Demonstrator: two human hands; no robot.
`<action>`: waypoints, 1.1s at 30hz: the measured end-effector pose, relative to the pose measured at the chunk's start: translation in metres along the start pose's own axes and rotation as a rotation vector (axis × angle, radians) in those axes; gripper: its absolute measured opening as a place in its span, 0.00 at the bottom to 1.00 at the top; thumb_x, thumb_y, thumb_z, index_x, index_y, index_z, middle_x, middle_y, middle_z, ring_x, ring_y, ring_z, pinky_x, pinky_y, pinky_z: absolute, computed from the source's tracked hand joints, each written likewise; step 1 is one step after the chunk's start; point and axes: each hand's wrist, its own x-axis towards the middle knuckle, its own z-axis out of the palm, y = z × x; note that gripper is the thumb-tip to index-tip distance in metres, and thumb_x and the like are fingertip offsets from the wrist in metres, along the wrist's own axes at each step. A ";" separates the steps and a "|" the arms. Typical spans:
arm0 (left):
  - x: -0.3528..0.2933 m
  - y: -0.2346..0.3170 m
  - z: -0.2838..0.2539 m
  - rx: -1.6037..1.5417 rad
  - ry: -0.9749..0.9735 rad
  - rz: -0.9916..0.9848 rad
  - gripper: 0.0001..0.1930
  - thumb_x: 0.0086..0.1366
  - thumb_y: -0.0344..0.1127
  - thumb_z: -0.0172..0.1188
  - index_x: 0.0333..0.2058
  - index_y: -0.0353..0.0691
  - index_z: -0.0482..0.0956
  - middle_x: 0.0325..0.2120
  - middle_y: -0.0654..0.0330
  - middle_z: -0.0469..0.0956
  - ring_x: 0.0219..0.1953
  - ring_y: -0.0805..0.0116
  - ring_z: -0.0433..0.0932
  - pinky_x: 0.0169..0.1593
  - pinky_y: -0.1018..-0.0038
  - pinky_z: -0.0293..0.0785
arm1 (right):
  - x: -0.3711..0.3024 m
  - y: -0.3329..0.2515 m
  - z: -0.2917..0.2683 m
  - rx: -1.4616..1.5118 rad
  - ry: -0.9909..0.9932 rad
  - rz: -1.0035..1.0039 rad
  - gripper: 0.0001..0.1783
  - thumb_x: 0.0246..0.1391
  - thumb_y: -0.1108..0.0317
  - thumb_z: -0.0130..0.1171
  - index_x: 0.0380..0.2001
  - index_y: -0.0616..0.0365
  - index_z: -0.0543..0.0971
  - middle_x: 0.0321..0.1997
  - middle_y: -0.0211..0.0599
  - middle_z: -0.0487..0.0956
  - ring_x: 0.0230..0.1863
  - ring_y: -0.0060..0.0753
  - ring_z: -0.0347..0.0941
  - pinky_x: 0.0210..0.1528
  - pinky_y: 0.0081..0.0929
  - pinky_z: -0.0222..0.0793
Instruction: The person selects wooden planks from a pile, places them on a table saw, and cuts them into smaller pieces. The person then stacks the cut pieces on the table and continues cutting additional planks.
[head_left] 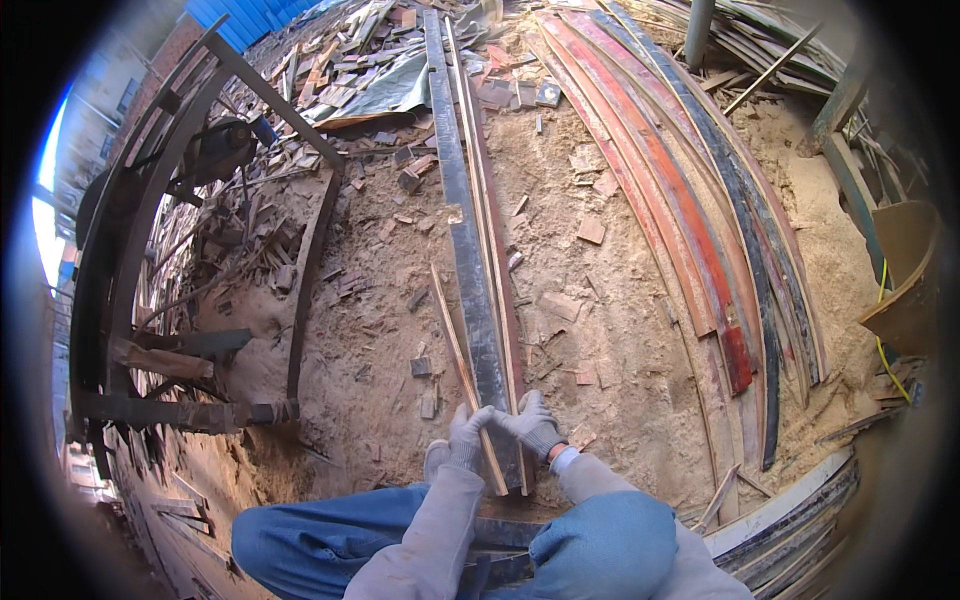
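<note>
Both my hands wear grey knit gloves and are close together low in the middle. My left hand (467, 436) is closed around a thin, light-coloured wooden strip (452, 335) that slants away over the sand. Just to its right, my right hand (533, 424) lies across a long narrow wooden strip (487, 215) with a reddish side; its thumb side reaches left to my left hand. Its fingers seem wrapped over the strip, partly hidden. A long black-faced board (468, 260) runs beneath and beside these strips toward the far side.
Curved stacks of red and black boards (690, 240) lie on the right. A rusty metal frame (318, 250) with a motor stands on the left. Wood offcuts (590, 230) litter the sawdust-covered ground, and a grey-green sheet (385, 92) lies in the far scrap pile.
</note>
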 end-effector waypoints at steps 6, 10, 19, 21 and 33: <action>-0.017 0.001 0.026 0.213 -0.062 0.191 0.31 0.63 0.45 0.73 0.58 0.30 0.77 0.47 0.56 0.85 0.47 0.67 0.84 0.53 0.69 0.81 | -0.004 0.012 -0.009 0.782 -0.269 -0.143 0.36 0.53 0.49 0.82 0.57 0.60 0.82 0.53 0.36 0.86 0.50 0.32 0.84 0.50 0.31 0.81; -0.034 0.013 0.040 0.434 0.071 0.295 0.39 0.63 0.47 0.73 0.67 0.31 0.73 0.55 0.48 0.84 0.54 0.59 0.84 0.57 0.65 0.80 | -0.016 0.019 -0.042 1.010 -0.558 0.042 0.32 0.55 0.58 0.81 0.59 0.59 0.82 0.52 0.39 0.88 0.50 0.31 0.86 0.52 0.31 0.83; -0.025 0.025 -0.006 -0.267 -0.004 -0.103 0.30 0.64 0.38 0.72 0.61 0.33 0.76 0.49 0.53 0.85 0.45 0.64 0.83 0.50 0.67 0.81 | -0.012 0.020 -0.039 0.915 -0.461 -0.012 0.30 0.54 0.66 0.79 0.59 0.59 0.81 0.51 0.35 0.87 0.48 0.30 0.85 0.52 0.32 0.83; -0.013 0.012 -0.021 0.286 0.247 0.080 0.27 0.63 0.34 0.71 0.60 0.34 0.78 0.48 0.52 0.85 0.46 0.62 0.84 0.52 0.65 0.80 | -0.002 0.025 -0.031 0.600 -0.229 0.022 0.35 0.48 0.65 0.84 0.59 0.60 0.80 0.50 0.33 0.88 0.49 0.27 0.84 0.53 0.30 0.82; -0.016 0.011 -0.005 0.122 0.081 -0.005 0.31 0.61 0.46 0.80 0.55 0.34 0.78 0.47 0.58 0.85 0.48 0.66 0.83 0.55 0.68 0.79 | -0.035 -0.025 -0.039 0.968 -0.418 0.052 0.20 0.62 0.70 0.72 0.56 0.62 0.83 0.50 0.36 0.87 0.45 0.26 0.84 0.49 0.27 0.82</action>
